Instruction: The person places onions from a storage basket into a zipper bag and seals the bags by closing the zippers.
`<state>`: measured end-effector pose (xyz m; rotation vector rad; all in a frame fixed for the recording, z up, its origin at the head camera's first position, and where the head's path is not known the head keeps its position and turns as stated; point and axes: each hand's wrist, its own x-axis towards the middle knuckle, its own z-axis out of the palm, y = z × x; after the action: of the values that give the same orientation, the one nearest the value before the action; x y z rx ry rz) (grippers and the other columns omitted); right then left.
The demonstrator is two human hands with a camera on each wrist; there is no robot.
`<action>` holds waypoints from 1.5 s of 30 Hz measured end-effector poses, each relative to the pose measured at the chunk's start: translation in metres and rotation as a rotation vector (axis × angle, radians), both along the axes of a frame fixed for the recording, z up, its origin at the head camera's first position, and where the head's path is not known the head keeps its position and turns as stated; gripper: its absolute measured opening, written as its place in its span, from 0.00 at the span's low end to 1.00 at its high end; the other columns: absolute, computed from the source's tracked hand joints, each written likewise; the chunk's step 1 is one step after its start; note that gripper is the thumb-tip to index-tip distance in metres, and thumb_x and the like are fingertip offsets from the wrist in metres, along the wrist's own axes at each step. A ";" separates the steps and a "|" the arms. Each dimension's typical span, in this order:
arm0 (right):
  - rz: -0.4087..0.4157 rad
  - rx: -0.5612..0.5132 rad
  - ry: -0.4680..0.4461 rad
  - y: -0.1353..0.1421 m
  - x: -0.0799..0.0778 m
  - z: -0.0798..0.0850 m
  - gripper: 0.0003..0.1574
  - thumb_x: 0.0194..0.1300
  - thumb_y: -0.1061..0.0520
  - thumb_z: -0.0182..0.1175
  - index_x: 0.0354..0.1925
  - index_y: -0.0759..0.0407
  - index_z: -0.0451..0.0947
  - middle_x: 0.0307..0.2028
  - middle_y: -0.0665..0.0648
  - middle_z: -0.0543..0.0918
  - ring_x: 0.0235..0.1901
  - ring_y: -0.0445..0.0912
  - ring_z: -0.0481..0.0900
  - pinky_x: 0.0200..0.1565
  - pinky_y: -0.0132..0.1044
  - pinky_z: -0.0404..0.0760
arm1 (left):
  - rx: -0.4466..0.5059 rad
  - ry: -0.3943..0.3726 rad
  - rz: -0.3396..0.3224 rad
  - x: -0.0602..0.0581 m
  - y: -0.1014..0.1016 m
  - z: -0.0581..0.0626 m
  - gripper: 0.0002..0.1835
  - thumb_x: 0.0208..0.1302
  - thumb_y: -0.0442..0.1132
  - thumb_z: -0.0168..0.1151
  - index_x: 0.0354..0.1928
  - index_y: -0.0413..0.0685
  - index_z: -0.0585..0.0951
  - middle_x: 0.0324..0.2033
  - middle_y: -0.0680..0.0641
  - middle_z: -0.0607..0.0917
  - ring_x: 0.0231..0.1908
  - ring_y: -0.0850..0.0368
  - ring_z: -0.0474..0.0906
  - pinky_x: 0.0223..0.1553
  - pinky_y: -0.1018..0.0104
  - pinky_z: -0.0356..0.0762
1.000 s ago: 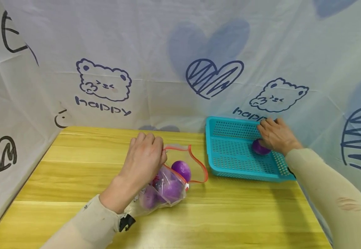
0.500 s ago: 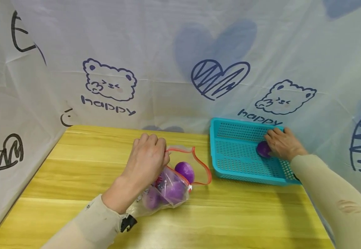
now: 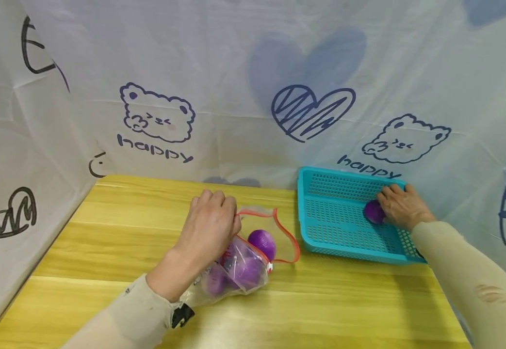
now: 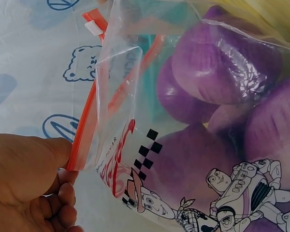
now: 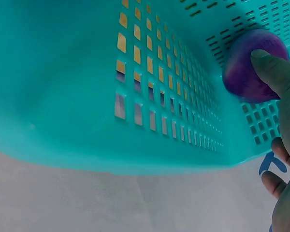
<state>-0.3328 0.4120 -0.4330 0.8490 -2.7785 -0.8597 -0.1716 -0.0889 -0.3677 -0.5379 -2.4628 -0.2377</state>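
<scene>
My left hand point(image 3: 211, 220) pinches the red-edged rim of a clear zip bag point(image 4: 99, 111), printed with cartoon figures and tilted on the table. Several purple onions point(image 4: 212, 58) lie inside, and one onion point(image 3: 262, 244) sits at the mouth. In the turquoise plastic basket point(image 3: 324, 208), my right hand point(image 3: 405, 206) holds a single purple onion point(image 5: 251, 63) near the right end. The thumb point(image 5: 273, 67) lies straight across it in the right wrist view. Two other fingertips show past the basket rim there; the remaining fingers are hidden.
The wooden table point(image 3: 117, 228) reaches to a white cloth point(image 3: 226, 58) with hearts and bear drawings behind it. The basket stands at the back right of the table, against the cloth. Another stretch of cloth hangs along the left side.
The head view shifts slightly, moving everything right and a little down. Within the basket, my right hand and its onion sit slightly lower. The left hand keeps its hold on the bag.
</scene>
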 end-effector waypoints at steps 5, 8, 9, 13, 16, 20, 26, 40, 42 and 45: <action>0.002 -0.026 -0.024 0.004 -0.001 -0.005 0.38 0.45 0.43 0.75 0.49 0.62 0.74 0.46 0.64 0.78 0.46 0.60 0.73 0.45 0.59 0.73 | 0.002 0.005 0.000 0.000 0.001 -0.002 0.10 0.58 0.39 0.60 0.23 0.47 0.71 0.21 0.50 0.69 0.25 0.52 0.61 0.27 0.63 0.55; -0.002 -0.041 -0.044 0.005 0.001 -0.007 0.38 0.44 0.44 0.76 0.49 0.61 0.75 0.46 0.63 0.79 0.46 0.60 0.74 0.46 0.59 0.73 | -0.005 0.003 0.002 0.001 0.001 -0.002 0.10 0.59 0.40 0.60 0.23 0.47 0.71 0.21 0.50 0.69 0.26 0.52 0.61 0.28 0.63 0.55; -0.005 -0.041 -0.047 0.006 0.001 -0.007 0.38 0.44 0.44 0.76 0.49 0.61 0.76 0.45 0.63 0.79 0.46 0.60 0.74 0.46 0.59 0.73 | -0.009 0.002 0.002 0.001 0.001 -0.002 0.10 0.59 0.40 0.60 0.23 0.47 0.71 0.21 0.50 0.69 0.26 0.52 0.61 0.28 0.63 0.55; -0.020 -0.034 -0.060 0.005 0.002 -0.009 0.38 0.44 0.44 0.76 0.50 0.61 0.76 0.46 0.63 0.79 0.47 0.61 0.74 0.47 0.61 0.73 | -0.011 0.001 0.006 0.002 0.000 -0.003 0.10 0.59 0.40 0.60 0.24 0.47 0.72 0.21 0.50 0.69 0.26 0.52 0.61 0.28 0.63 0.55; -0.036 -0.018 -0.070 0.004 0.000 -0.010 0.37 0.46 0.45 0.76 0.50 0.60 0.76 0.46 0.63 0.79 0.47 0.61 0.74 0.47 0.61 0.72 | -0.009 -0.001 0.010 0.001 0.000 -0.003 0.10 0.59 0.40 0.60 0.23 0.47 0.72 0.21 0.50 0.70 0.27 0.51 0.62 0.28 0.63 0.56; -0.058 -0.007 -0.087 0.002 -0.002 -0.010 0.33 0.49 0.50 0.74 0.51 0.60 0.76 0.46 0.63 0.78 0.46 0.60 0.73 0.46 0.61 0.72 | -0.008 -0.001 0.018 0.001 0.000 -0.003 0.10 0.59 0.40 0.59 0.23 0.47 0.72 0.21 0.50 0.70 0.27 0.50 0.63 0.28 0.62 0.57; -0.052 -0.005 -0.093 -0.001 -0.006 -0.010 0.30 0.52 0.54 0.71 0.52 0.60 0.74 0.47 0.63 0.78 0.47 0.61 0.73 0.45 0.61 0.72 | -0.002 0.000 0.022 0.001 -0.002 -0.002 0.11 0.58 0.41 0.62 0.24 0.47 0.72 0.21 0.50 0.70 0.27 0.50 0.63 0.28 0.62 0.56; -0.038 -0.006 -0.092 -0.006 -0.014 -0.012 0.31 0.53 0.57 0.70 0.55 0.57 0.73 0.47 0.63 0.80 0.48 0.61 0.74 0.44 0.59 0.72 | -0.006 -0.012 0.032 0.000 -0.004 -0.001 0.11 0.59 0.41 0.62 0.24 0.47 0.72 0.21 0.50 0.70 0.27 0.51 0.63 0.29 0.62 0.57; -0.040 0.001 -0.093 -0.007 -0.014 -0.013 0.33 0.52 0.55 0.72 0.56 0.57 0.73 0.48 0.63 0.79 0.49 0.61 0.73 0.44 0.59 0.72 | -0.008 -0.011 0.034 0.000 -0.005 -0.001 0.11 0.59 0.41 0.62 0.24 0.47 0.72 0.22 0.50 0.71 0.27 0.51 0.63 0.29 0.62 0.57; -0.035 0.000 -0.090 -0.008 -0.016 -0.015 0.36 0.49 0.53 0.74 0.56 0.56 0.72 0.48 0.63 0.78 0.49 0.61 0.73 0.45 0.60 0.72 | -0.012 -0.015 0.037 0.000 -0.005 -0.001 0.11 0.59 0.42 0.62 0.25 0.47 0.72 0.22 0.50 0.71 0.27 0.51 0.63 0.29 0.63 0.56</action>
<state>-0.3490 0.4044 -0.4481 0.8626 -2.8789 -0.8469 -0.1716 -0.0941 -0.3683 -0.4963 -2.4879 -0.2125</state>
